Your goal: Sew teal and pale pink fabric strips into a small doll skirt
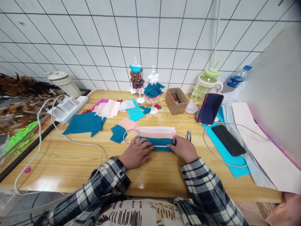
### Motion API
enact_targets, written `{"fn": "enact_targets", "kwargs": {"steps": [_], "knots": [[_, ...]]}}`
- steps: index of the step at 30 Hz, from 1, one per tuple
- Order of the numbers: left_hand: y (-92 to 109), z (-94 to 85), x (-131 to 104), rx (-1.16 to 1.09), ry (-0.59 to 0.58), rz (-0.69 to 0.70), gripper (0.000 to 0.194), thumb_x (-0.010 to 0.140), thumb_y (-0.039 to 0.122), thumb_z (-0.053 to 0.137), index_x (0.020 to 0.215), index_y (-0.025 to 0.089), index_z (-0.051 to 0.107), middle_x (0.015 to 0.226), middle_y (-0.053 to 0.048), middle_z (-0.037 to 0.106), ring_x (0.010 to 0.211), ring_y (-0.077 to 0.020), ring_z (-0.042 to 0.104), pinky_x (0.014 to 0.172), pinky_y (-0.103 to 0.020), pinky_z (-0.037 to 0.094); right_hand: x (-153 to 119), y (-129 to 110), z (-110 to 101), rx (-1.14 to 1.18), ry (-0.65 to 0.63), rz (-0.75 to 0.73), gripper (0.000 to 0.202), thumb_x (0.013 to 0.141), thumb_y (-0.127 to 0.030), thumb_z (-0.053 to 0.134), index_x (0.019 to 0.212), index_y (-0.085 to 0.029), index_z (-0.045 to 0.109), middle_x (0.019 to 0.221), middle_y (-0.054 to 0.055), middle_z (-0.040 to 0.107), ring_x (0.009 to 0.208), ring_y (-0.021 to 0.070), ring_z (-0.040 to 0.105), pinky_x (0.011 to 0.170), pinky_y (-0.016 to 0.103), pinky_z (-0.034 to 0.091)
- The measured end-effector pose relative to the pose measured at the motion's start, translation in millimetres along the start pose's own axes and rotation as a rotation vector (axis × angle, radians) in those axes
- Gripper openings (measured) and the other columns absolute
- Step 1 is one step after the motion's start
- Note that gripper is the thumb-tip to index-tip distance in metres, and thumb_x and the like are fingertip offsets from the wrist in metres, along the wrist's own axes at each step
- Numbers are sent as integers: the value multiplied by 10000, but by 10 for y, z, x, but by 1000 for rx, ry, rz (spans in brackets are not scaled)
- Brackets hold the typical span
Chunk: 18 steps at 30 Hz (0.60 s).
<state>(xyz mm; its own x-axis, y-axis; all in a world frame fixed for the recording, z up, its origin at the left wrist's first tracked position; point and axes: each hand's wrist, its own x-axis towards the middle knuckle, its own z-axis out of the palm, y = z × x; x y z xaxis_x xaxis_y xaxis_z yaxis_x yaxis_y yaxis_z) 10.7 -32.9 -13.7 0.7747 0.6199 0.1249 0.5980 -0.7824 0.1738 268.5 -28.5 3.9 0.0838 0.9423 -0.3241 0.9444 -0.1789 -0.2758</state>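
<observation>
A teal strip of paper or cloth [161, 142] lies across the table in front of me, with a narrow white strip [161, 146] along it. My left hand [137, 153] rests on its left end, fingers stretched out and pressing down. At the right end, my right hand [185, 147] has thumb and bent fingers closed on the teal strip's edge. Behind it lie layered pale pink and peach strips [157, 130]. A thin ring, perhaps a tape roll [125, 137], stands by my left fingers. Small thread snips [189, 135] lie beyond my right hand.
Two small dress forms [153, 91] with paper skirts stand by the wall, beside a cardboard box [176, 102]. Teal scraps [82, 123] and a power strip [68, 108] are left. On the right are a propped phone [210, 108], a black phone [228, 140] and a loose cable.
</observation>
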Motion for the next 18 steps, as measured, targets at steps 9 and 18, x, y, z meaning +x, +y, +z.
{"fn": "enact_targets", "kwargs": {"steps": [9,18], "knots": [[6,-9,-2,18,-2,15,454,934,448,464,1373,331,477,1232,-58,589,1180,-268,450,1095,-529,167,-155,-16,18,1,212,-355,304,930,-277,444,1178,-309,617,944,28,614,874,169,565,680,268,366],[-81,-49,-52,-29,85,-35,518,929,417,462,1424,278,402,1290,-87,558,1201,-272,446,1061,-485,244,-190,-52,158,-111,134,-509,358,921,-208,420,1176,-310,650,954,57,601,949,204,540,779,291,390]]}}
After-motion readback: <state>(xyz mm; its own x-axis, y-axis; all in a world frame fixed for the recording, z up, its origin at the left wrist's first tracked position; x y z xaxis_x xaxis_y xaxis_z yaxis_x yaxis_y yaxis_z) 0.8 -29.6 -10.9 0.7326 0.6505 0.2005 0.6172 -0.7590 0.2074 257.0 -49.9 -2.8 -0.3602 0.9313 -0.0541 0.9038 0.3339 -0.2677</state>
